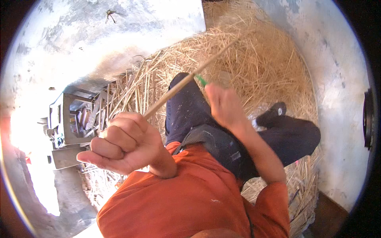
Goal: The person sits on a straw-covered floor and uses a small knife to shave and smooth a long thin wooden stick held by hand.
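A long, thin tan stick, which looks like split cane or bamboo, (171, 93) slants up and away to the right from my left hand (124, 142). The fingers of that hand are curled tightly round its near end. Over my lap, my right hand (227, 106) is closed on a small green tool (201, 80). Only the green part of it shows clearly, close against the underside of the stick. Whether it has a blade I cannot tell. The stick's far end blurs into the pale straw-like shavings.
Dry straw-like strips and shavings (254, 59) cover the floor around my folded legs. At the left, a box-like frame (65, 119) holds scraps beside a bundle of strips (137, 89). Whitewashed walls (337, 99) stand close on the right and ahead at left.
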Available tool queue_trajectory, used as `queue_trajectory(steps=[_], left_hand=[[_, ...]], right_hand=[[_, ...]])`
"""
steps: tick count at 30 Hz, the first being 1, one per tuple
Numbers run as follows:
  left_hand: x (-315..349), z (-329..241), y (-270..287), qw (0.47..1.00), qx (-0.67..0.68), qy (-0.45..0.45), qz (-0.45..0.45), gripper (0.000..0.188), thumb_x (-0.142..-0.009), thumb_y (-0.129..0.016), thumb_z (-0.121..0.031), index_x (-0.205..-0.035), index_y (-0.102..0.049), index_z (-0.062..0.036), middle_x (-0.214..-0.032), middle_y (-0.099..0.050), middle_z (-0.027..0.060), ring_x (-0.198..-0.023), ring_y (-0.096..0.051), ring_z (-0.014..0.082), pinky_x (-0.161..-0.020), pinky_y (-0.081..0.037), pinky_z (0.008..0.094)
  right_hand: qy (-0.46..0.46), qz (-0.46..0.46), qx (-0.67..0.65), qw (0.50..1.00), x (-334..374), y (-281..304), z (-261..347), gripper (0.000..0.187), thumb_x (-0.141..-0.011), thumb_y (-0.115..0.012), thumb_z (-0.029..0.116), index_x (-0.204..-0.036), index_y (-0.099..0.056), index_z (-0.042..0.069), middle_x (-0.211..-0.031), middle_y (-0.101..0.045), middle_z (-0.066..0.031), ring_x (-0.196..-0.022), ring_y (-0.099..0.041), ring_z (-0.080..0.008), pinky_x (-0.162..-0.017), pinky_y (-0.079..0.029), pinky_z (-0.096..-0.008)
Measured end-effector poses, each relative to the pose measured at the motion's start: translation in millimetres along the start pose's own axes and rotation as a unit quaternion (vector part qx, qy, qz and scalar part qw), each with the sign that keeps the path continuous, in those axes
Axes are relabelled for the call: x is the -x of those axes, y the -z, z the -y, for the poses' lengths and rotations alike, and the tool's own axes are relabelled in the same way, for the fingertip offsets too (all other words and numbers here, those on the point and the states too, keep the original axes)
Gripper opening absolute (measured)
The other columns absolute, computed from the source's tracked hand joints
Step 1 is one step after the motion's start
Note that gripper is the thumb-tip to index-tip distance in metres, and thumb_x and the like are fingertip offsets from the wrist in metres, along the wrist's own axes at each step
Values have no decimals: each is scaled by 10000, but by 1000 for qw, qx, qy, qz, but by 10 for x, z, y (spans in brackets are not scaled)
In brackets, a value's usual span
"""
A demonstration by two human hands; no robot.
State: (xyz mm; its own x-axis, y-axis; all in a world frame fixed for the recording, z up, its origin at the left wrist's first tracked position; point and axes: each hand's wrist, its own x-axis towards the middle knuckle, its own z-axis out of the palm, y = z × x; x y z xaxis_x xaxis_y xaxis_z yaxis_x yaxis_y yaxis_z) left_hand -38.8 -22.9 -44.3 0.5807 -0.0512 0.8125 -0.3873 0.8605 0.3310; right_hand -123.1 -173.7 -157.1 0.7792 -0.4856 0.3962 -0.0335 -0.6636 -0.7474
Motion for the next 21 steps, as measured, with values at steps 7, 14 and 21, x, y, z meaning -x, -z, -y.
queue_trajectory(steps=[7,14,21], left_hand=[[-13,-36,73,998,-56,-9,-18,494,-977,-134,-424,-561,-217,-171,-429,-160,-52,-349,-77,52,-313,-105,199],[-32,-20,65,1000,-17,11,-14,493,-977,-140,-426,-561,-222,-173,-428,-159,-57,-348,-85,45,-316,-112,196],[-20,-40,108,999,-43,-2,-14,491,-979,-156,-421,-562,-227,-171,-428,-161,-56,-352,-86,47,-325,-115,195]], right_hand=[[-124,64,142,980,-159,6,-555,509,-965,-283,377,-738,-570,22,-482,-492,-158,-403,-477,-335,-387,-370,-390],[-141,-13,231,963,-159,-20,-1039,548,-964,-278,396,-714,-579,12,-407,-429,-104,-372,-455,-285,-372,-363,-374],[-85,9,116,990,-63,-40,-569,540,-962,-299,390,-700,-582,12,-435,-462,-139,-404,-496,-310,-422,-389,-409]])
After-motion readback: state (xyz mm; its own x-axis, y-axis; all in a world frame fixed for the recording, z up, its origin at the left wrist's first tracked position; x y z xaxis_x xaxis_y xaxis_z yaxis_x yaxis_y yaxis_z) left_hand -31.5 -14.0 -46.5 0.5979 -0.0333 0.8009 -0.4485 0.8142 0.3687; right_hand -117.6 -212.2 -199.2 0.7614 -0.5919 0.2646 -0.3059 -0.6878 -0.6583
